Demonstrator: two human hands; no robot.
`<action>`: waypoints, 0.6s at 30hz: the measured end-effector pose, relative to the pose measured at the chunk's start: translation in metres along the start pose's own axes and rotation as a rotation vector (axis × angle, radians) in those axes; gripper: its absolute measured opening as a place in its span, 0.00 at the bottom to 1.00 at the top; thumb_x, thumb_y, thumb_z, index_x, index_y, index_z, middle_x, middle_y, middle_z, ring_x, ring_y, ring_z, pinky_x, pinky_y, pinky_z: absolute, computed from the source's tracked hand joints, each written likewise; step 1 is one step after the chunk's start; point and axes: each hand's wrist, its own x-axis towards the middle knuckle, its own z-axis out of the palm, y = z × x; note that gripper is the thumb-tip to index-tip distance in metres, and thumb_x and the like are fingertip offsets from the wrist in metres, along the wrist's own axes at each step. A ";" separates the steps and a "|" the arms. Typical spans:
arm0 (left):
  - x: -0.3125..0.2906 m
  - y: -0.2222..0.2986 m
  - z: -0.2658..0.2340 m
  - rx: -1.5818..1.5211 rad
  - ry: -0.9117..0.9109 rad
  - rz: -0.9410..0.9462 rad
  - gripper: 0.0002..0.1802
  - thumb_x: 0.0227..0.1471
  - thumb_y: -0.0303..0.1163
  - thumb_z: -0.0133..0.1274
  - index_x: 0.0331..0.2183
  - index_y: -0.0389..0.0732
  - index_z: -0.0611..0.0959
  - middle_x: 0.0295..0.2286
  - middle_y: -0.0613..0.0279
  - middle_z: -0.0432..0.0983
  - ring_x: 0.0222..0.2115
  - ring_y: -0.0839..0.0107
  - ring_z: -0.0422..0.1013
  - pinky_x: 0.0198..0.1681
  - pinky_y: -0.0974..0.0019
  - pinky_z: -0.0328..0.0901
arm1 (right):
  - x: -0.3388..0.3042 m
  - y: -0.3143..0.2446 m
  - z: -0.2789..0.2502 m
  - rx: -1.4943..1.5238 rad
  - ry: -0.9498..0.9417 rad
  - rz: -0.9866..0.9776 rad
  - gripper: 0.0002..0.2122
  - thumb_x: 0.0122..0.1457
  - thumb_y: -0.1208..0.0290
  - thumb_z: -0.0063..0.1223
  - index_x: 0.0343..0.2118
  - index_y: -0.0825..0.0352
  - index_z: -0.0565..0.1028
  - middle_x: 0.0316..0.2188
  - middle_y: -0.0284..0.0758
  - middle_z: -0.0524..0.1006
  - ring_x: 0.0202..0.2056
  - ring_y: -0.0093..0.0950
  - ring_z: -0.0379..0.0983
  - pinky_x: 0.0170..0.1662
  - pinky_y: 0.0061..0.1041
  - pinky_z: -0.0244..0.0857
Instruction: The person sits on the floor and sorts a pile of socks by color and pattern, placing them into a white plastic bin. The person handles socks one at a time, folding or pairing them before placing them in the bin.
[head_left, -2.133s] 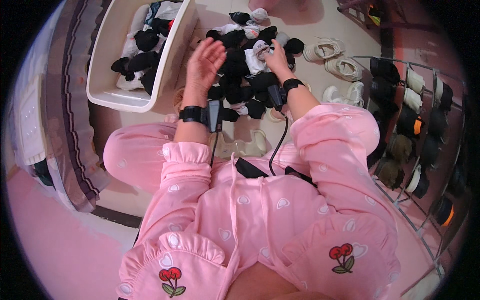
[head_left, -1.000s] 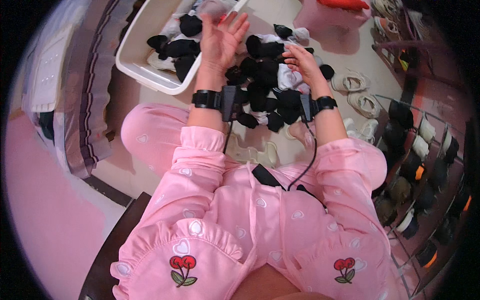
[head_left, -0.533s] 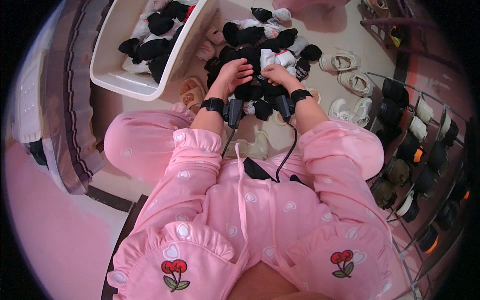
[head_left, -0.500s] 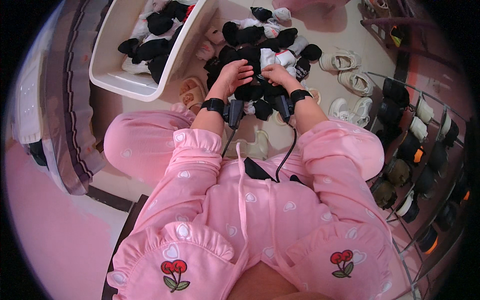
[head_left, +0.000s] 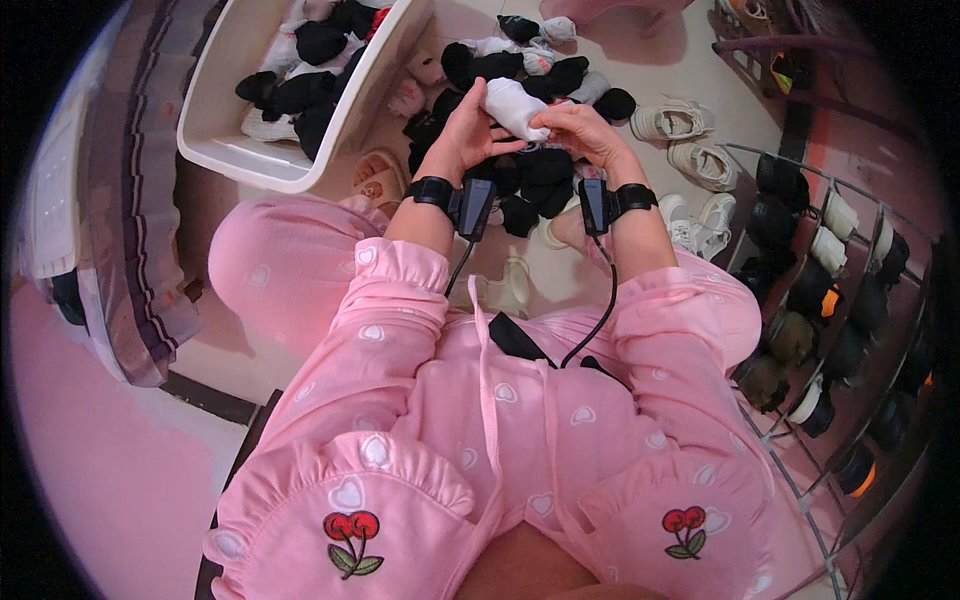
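Note:
A rolled white sock is held up between my two hands, above the pile of socks on the floor. My left hand has it at its left end, one finger up along the sock and the other fingers reaching beneath. At the lower right end, my right hand pinches the sock between thumb and fingers. Under and beyond my hands lie many sock bundles, mostly black, with some white and grey ones among them.
At the upper left stands a white plastic bin with black and white socks inside. Pale sneakers line the floor to the right, beside a metal shoe rack full of shoes. A striped curtain hangs at the left.
Both hands have come up from the pile, my right hand turning inward. The white sock is now raised between them; earlier my left hand was empty with its fingers stretched out.

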 end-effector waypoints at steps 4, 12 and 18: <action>-0.007 0.004 0.013 -0.104 -0.178 0.039 0.26 0.57 0.45 0.43 0.54 0.44 0.67 0.51 0.53 0.65 0.49 0.54 0.67 0.48 0.46 0.68 | -0.016 -0.015 0.008 -0.108 0.060 -0.133 0.10 0.49 0.61 0.58 0.28 0.61 0.80 0.27 0.25 0.76 0.32 0.18 0.70 0.38 0.18 0.62; -0.024 0.005 0.030 -0.090 -0.239 0.326 0.21 0.54 0.37 0.46 0.50 0.43 0.72 0.47 0.59 0.70 0.48 0.63 0.67 0.54 0.56 0.61 | -0.027 -0.016 0.042 -0.024 0.250 -0.273 0.18 0.57 0.53 0.50 0.45 0.58 0.72 0.41 0.25 0.72 0.44 0.19 0.65 0.49 0.25 0.58; -0.044 0.015 0.033 0.224 -0.057 0.390 0.20 0.55 0.34 0.47 0.50 0.42 0.72 0.46 0.60 0.71 0.47 0.66 0.68 0.51 0.57 0.65 | -0.022 -0.030 0.070 0.175 0.112 -0.334 0.14 0.60 0.55 0.47 0.41 0.59 0.73 0.42 0.27 0.72 0.46 0.21 0.66 0.51 0.29 0.58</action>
